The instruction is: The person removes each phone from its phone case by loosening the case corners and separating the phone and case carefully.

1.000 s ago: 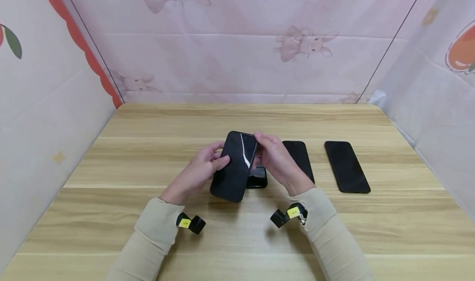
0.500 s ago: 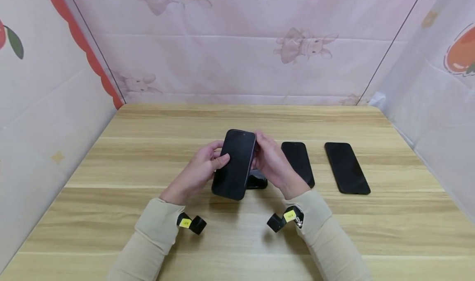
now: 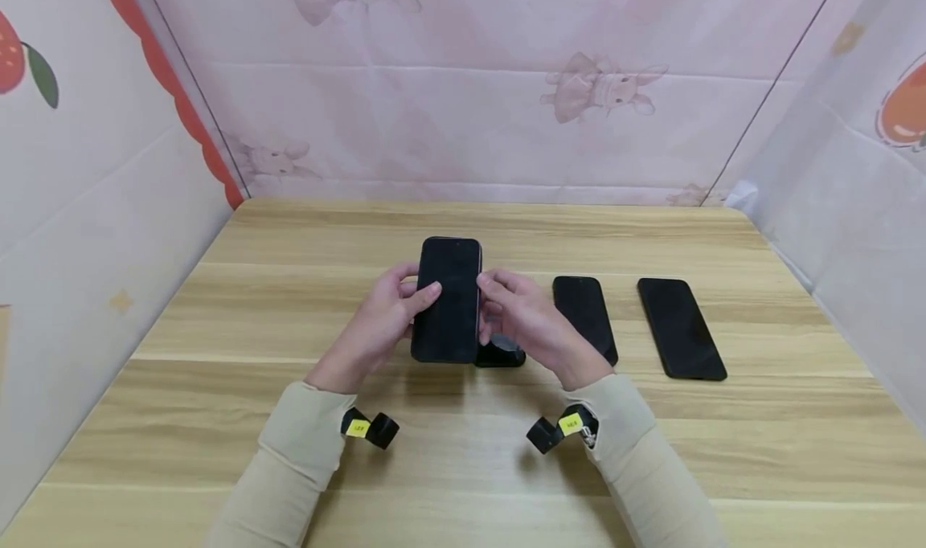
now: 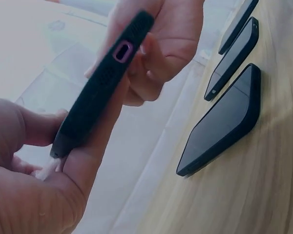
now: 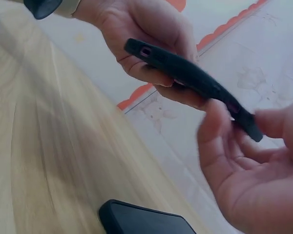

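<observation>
A smartphone [image 3: 447, 315] in a black case is held up above the table, its dark screen facing the head camera. My left hand [image 3: 379, 319] grips its left side, thumb lying on the screen and fingers behind. On the right edge, my right hand [image 3: 524, 315] pinches the phone between thumb and fingers. The left wrist view shows the case's bottom edge [image 4: 100, 83] with a pink-rimmed charging port. Seen edge-on in the right wrist view, the black case [image 5: 185, 70] spans both hands. Partly hidden beneath lies a second phone [image 3: 501, 357] on the table.
Two more black phones lie screen up to the right, a nearer one [image 3: 584, 315] partly behind the right wrist and a farther one [image 3: 682, 329]. The wooden table [image 3: 289, 451] meets fabric walls at its back and sides. Black wrist cameras hang below both cuffs.
The phone has turned from tilted to nearly upright and shifted slightly left and away. My right hand's grip has slid from the top right corner down the right edge. The screen's white reflection is gone.
</observation>
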`<state>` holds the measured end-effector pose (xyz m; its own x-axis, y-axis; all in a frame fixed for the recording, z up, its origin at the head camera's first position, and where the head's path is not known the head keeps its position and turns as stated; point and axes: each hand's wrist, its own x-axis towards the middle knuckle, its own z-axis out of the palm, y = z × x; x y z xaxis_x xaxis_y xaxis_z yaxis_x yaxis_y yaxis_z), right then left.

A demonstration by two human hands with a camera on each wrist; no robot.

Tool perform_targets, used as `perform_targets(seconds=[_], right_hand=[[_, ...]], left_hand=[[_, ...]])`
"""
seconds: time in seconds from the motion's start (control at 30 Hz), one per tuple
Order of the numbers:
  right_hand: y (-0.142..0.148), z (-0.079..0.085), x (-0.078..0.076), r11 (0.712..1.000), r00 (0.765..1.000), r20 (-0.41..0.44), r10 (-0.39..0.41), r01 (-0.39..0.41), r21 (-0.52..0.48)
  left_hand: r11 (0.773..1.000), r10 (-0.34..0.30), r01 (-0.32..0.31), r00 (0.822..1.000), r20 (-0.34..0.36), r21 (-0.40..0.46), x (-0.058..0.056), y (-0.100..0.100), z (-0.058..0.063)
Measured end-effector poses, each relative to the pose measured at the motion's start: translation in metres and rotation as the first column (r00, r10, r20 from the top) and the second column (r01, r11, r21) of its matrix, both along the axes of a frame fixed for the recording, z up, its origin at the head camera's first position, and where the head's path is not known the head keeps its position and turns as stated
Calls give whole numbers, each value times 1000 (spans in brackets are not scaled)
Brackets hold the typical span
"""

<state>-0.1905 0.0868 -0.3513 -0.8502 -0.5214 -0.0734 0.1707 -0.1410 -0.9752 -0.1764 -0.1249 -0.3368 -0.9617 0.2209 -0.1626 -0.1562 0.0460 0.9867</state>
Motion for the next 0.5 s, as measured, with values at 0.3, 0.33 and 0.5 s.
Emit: perform_targets(seconds=[0.3, 0.33, 0.5], right_hand=[[-2, 4, 8, 968, 977, -13, 214, -210, 135], [-3, 4, 8, 966, 974, -20, 224, -220, 136], [-3, 5, 11, 971, 975, -54, 218, -210, 116]], left_hand=[[990, 142, -143, 989, -50, -19, -2, -5, 2], [988, 150, -151, 987, -60, -13, -2, -5, 2], [988, 147, -151, 985, -89, -38, -3, -8, 1]])
